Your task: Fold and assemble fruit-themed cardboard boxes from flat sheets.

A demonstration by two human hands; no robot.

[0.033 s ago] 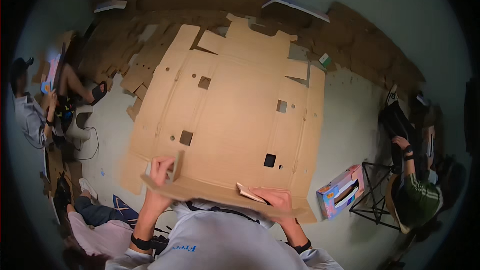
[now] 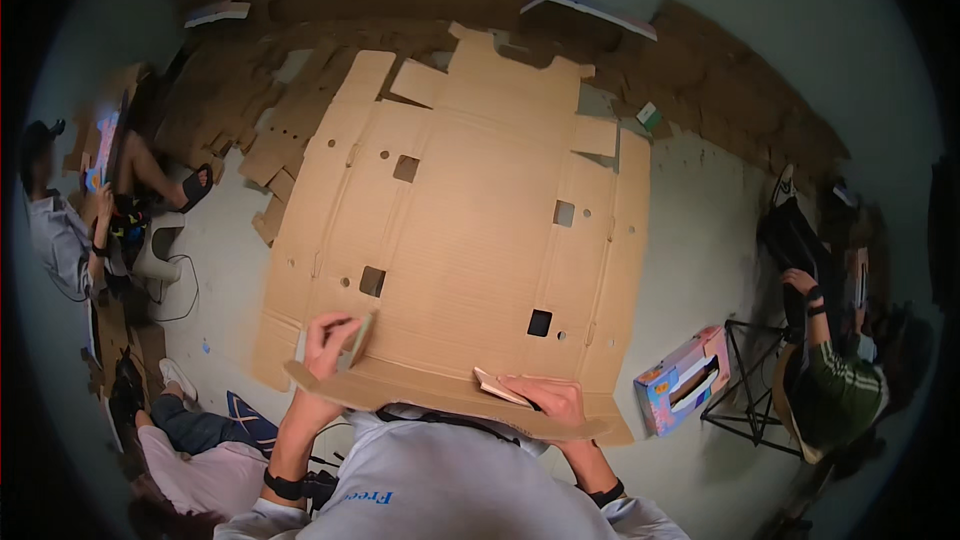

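Observation:
A large flat sheet of brown cardboard (image 2: 470, 210) with square cut-outs, round holes and crease lines spreads out before me. Its near strip (image 2: 430, 395) is folded up along the edge by my body. My left hand (image 2: 325, 345), fingers bent, grips a small upright cardboard flap (image 2: 358, 340) at the near left corner. Toward the near right, my right hand (image 2: 545, 398) lies over the folded strip, its fingers closed on a thin, flat, pinkish-tan tab (image 2: 502, 387). Whether that tab is part of the sheet I cannot tell. The strip hides part of both hands.
A pink and blue box (image 2: 685, 380) stands on the floor at right, beside a black metal frame (image 2: 750, 390). People sit at left, lower left and right. Layered cardboard pieces (image 2: 300, 0) lie beyond the sheet. A white stool (image 2: 160, 245) stands at left.
The small flap at my left hand has tilted to the right, and my left fingers have shifted with it. The folded strip's left end has dropped slightly. My right hand stays put.

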